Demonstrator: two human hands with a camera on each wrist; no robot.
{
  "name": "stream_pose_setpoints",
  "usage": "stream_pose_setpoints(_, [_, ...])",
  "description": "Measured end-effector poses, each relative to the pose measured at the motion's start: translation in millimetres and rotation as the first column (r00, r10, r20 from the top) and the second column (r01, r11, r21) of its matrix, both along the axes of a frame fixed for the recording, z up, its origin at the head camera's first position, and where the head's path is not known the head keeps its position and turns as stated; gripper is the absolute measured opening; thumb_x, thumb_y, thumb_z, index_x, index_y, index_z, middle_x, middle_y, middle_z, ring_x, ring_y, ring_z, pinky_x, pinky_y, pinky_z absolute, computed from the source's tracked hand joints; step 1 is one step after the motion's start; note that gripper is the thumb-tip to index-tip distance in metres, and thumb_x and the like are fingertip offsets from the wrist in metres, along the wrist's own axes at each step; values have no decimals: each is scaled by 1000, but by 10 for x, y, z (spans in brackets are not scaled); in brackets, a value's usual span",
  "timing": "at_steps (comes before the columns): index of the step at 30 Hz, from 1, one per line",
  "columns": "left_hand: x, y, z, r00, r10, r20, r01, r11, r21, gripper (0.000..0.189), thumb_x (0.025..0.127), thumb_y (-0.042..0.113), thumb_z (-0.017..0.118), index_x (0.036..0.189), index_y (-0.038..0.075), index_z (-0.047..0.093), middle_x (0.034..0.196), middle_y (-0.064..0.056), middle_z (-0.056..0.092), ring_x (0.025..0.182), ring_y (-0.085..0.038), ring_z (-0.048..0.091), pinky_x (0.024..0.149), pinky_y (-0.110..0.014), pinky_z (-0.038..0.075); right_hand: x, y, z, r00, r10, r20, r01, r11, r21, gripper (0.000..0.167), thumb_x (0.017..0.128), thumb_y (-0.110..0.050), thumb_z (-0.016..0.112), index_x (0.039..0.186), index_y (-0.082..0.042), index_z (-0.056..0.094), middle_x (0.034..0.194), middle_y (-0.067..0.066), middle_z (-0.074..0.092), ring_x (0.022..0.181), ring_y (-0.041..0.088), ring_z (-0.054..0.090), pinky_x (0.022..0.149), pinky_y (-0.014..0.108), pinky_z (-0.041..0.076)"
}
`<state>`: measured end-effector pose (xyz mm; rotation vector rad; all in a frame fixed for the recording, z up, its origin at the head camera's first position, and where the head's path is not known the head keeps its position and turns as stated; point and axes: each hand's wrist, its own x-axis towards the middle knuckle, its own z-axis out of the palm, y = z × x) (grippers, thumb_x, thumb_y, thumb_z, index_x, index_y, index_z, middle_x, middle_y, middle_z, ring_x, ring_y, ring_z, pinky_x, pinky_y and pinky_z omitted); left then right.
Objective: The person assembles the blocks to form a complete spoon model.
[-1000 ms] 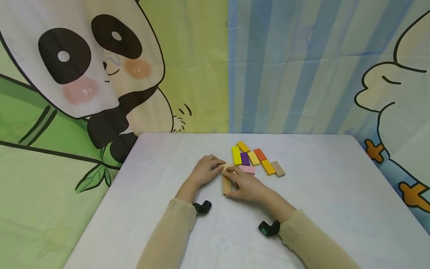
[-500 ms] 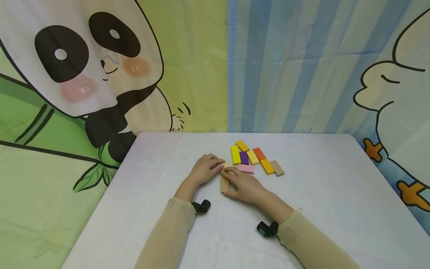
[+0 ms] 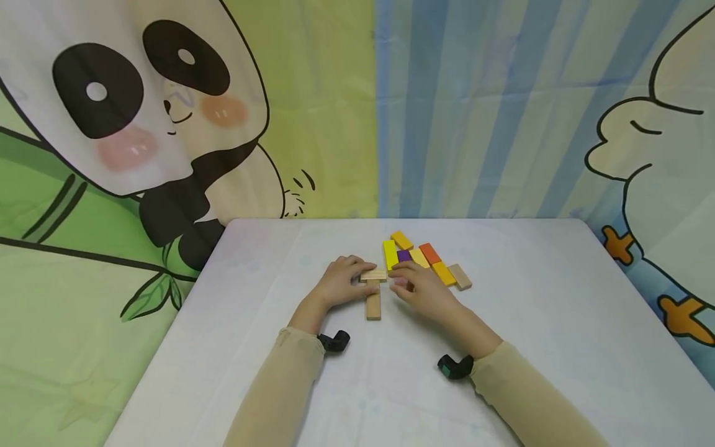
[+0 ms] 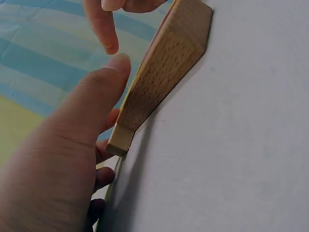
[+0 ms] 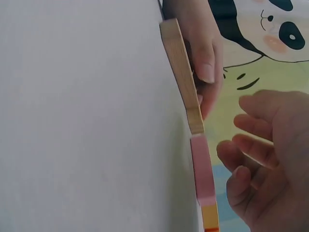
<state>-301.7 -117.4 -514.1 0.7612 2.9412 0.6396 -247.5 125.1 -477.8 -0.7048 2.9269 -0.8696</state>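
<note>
Two plain wooden blocks form a T in the head view: a crosswise block (image 3: 373,275) at the far end and a lengthwise block (image 3: 373,307) nearer me. My left hand (image 3: 339,282) lies at their left, its fingertips around the crosswise block and its thumb over the lengthwise one. In the left wrist view the thumb (image 4: 99,89) lies loosely along the wood, not clearly pressing. My right hand (image 3: 427,292) hovers over a pink block (image 5: 203,169), fingers loosely bent and apart from it in the right wrist view. That hand mostly hides the pink block in the head view.
Beyond the right hand lie yellow (image 3: 390,254), purple (image 3: 403,255), orange-red (image 3: 430,253) and other yellow-toned blocks. A plain wooden block (image 3: 460,277) lies at their right end. All rest on a white-covered table (image 3: 279,248) before a printed curtain (image 3: 475,112).
My right hand has let go of the lengthwise wooden block and moved right, over the pink block. The left thumb has come over the lengthwise block; the blocks look little moved.
</note>
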Motion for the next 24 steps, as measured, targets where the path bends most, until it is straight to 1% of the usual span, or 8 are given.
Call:
stream_pose_setpoints(2, [-2,-9,2,1000,-4,6,4,1000,-16,71,82,78,56,140,38,54,135,6,55,123,-19,47,108,-44,38,-32,64,14,998,-58,13,58,998,-7,39,97,-36,64,131,-18,64,141,4,55,92,16,59,81,35,54])
stream_pose_setpoints(5, [-8,-14,4,1000,-14,-1,14,1000,-23,70,82,76,57,141,38,54,136,6,55,124,-19,47,108,-44,38,-63,163,-3,995,-104,11,104,995,-8,39,95,-33,66,131,-16,63,141,7,56,96,21,60,85,39,55])
stream_pose_setpoints(8, [-9,-11,0,1000,-23,-8,23,1000,-17,69,83,75,58,140,38,54,135,6,55,123,-19,48,108,-43,38,-77,254,-42,994,-110,-6,110,994,-10,37,94,-29,68,128,-14,65,136,10,58,91,22,60,80,38,55])
stream_pose_setpoints(12, [4,-9,-3,1000,-31,1,31,1000,1,68,83,73,59,140,37,55,134,5,56,122,-20,48,108,-44,37,-68,341,-109,993,-117,-12,117,993,-2,35,94,-29,69,124,-14,67,131,10,61,87,21,59,77,35,55])
stream_pose_setpoints(14, [9,-12,-9,999,-32,1,32,999,4,67,83,73,59,141,37,54,133,5,56,123,-20,48,108,-44,37,-55,359,-132,990,-140,4,140,990,5,34,93,-31,69,124,-16,67,130,8,61,89,19,58,79,33,55])
stream_pose_setpoints(18, [14,-18,-11,999,-32,-7,32,999,3,67,84,72,59,141,37,54,133,6,56,123,-20,48,108,-44,37,-43,372,-157,986,-163,23,164,987,-6,33,93,-28,69,124,-18,66,133,7,58,87,19,56,77,30,52])
stream_pose_setpoints(21, [15,-14,-7,999,-33,-8,33,999,-2,66,85,71,59,141,38,54,134,5,55,124,-20,47,109,-45,37,-47,384,-171,988,-156,6,156,988,-12,30,93,-25,70,122,-18,67,132,7,58,87,19,55,75,29,49])
stream_pose_setpoints(24, [8,-9,-12,999,-34,-9,34,999,-11,65,86,71,57,142,39,53,135,6,54,124,-20,47,109,-45,37,-49,388,-184,989,-149,-7,149,989,-5,29,93,-25,70,121,-19,68,130,6,59,87,18,55,75,28,49])
